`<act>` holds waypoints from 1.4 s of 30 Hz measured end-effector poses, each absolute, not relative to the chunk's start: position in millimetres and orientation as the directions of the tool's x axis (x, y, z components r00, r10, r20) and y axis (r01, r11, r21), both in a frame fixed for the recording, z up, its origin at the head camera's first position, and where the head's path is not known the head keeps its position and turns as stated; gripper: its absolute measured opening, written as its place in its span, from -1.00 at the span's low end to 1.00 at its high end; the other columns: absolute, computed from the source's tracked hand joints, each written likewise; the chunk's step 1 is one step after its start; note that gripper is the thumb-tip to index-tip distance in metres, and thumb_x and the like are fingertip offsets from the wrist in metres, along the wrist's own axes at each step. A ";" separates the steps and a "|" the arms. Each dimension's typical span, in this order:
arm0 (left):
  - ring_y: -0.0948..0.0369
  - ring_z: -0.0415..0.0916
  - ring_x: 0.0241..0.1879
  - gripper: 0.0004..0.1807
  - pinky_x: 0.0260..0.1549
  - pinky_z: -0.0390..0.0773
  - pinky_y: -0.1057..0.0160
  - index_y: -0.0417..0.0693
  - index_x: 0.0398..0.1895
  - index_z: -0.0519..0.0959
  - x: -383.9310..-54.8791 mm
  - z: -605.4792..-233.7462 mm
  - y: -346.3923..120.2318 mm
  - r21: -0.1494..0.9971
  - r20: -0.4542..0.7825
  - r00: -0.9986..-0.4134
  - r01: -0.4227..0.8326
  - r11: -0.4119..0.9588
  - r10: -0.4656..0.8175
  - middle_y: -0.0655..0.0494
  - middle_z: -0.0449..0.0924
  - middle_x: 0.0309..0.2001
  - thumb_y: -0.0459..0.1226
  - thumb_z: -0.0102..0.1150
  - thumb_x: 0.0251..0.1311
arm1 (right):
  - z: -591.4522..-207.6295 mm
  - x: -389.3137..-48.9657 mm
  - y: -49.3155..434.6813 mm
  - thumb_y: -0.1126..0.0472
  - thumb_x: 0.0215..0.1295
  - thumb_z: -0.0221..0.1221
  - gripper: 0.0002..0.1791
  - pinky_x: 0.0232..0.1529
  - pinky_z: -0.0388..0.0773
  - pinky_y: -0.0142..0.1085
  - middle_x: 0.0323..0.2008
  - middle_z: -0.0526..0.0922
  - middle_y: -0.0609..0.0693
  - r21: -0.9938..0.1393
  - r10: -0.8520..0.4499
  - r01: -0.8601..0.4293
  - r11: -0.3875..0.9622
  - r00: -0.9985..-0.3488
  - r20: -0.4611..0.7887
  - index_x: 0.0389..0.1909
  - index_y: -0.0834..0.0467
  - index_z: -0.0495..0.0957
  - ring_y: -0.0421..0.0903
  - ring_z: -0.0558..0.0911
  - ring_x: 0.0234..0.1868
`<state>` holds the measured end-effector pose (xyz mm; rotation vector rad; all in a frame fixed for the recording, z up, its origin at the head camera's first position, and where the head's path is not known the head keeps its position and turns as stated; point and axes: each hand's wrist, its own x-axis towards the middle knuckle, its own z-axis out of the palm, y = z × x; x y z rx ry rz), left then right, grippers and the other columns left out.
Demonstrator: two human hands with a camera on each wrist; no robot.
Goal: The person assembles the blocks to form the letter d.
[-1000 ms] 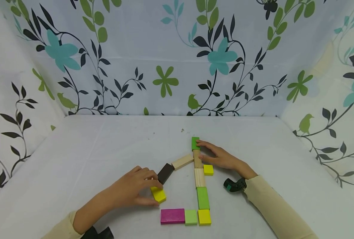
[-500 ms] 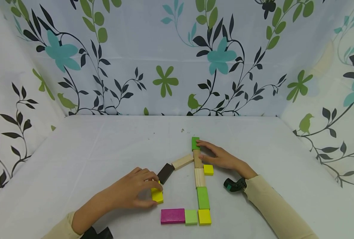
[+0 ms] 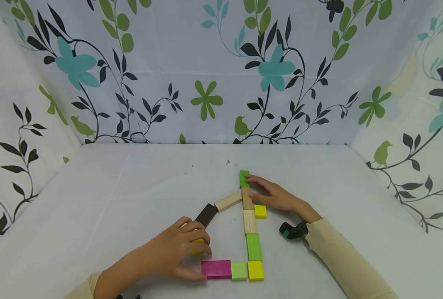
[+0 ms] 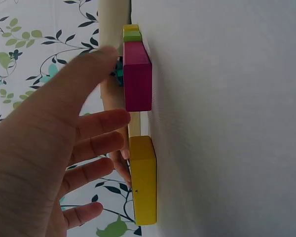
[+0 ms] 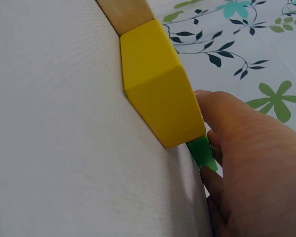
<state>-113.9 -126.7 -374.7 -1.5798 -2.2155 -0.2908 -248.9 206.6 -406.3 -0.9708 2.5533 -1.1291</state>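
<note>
My left hand (image 3: 169, 251) hovers with spread fingers over a yellow block (image 4: 143, 180), which it partly hides in the head view. Its thumb lies by the near left corner of a magenta block (image 3: 216, 269); whether they touch I cannot tell. My right hand (image 3: 279, 197) rests at the far end of a column of blocks. A fingertip there touches a green block (image 3: 243, 178), and the thumb lies at the edge of a plain wooden block (image 3: 246, 198). Close to that thumb stands a small yellow block (image 3: 260, 211).
Down the column follow a second wooden block (image 3: 249, 221), a longer green block (image 3: 253, 246) and a yellow block (image 3: 255, 270). A light green block (image 3: 238, 271) joins the magenta one. A slanted wooden block (image 3: 228, 202) and a dark brown block (image 3: 207, 214) form a diagonal.
The yellow block at my left hand was turned straighter beneath the fingers. That hand then shifted right and nearer, its thumb reaching the magenta block. My right hand stays put.
</note>
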 end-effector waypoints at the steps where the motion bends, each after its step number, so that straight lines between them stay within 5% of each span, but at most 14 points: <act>1: 0.32 0.39 -0.08 -0.67 -0.01 0.37 0.22 0.23 -0.29 0.63 -112.9 -374.5 -126.1 -0.062 0.430 -0.282 0.939 0.339 0.858 0.37 0.48 -0.22 0.21 0.24 0.11 | -405.9 -249.0 206.5 0.01 0.40 0.14 -0.38 0.44 -0.01 0.13 0.50 0.11 0.01 -0.715 -0.633 -0.491 0.498 -0.769 0.087 0.43 0.01 0.24 0.08 0.03 0.52; 14: 0.29 0.39 0.05 -0.79 0.07 0.36 0.18 0.25 -0.42 0.60 -112.8 -373.3 -131.5 -0.009 0.361 -0.356 0.923 0.385 0.862 0.41 0.47 -0.24 0.10 0.29 0.11 | -404.2 -248.1 205.8 0.01 0.40 0.14 -0.38 0.43 0.00 0.15 0.51 0.10 0.01 -0.706 -0.630 -0.487 0.513 -0.773 0.076 0.42 0.01 0.24 0.08 0.03 0.52; 21: 0.24 0.40 0.14 -0.71 0.12 0.36 0.12 0.25 -0.24 0.62 -113.6 -372.9 -130.9 -0.017 0.366 -0.328 0.933 0.359 0.871 0.38 0.50 -0.16 0.15 0.28 0.11 | -402.5 -248.0 205.3 0.03 0.40 0.14 -0.38 0.43 -0.01 0.15 0.51 0.10 0.02 -0.710 -0.631 -0.487 0.508 -0.772 0.078 0.42 0.02 0.24 0.09 0.03 0.52; 42: 0.29 0.44 0.05 -0.77 0.07 0.39 0.18 0.20 -0.36 0.57 -113.2 -372.7 -132.7 -0.007 0.373 -0.336 0.931 0.365 0.865 0.38 0.50 -0.24 0.07 0.32 0.10 | -401.9 -247.5 204.4 0.05 0.40 0.14 -0.38 0.43 -0.02 0.17 0.51 0.10 0.03 -0.711 -0.629 -0.485 0.508 -0.773 0.078 0.42 0.02 0.23 0.11 0.02 0.52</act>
